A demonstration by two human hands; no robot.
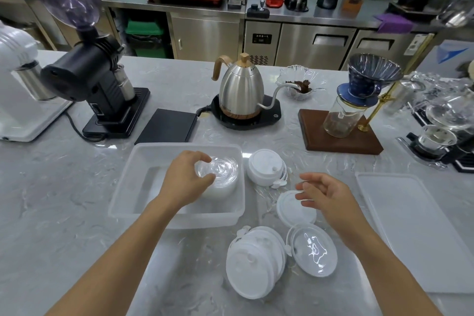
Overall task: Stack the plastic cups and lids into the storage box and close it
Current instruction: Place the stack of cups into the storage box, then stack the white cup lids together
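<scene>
L hand (186, 178) grips cup stack (220, 178) inside storage box (177, 213), near its R wall. R hand (325, 194), fingers loosely spread, hovers over a lid (295, 209); box cover (420, 233) lies further R.

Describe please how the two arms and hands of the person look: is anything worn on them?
Both forearms are bare up to the bottom picture edge; no sleeves show. The left hand and the right hand wear no gloves. No watch, bracelet or ring is visible on either wrist or on the fingers that show.
</scene>
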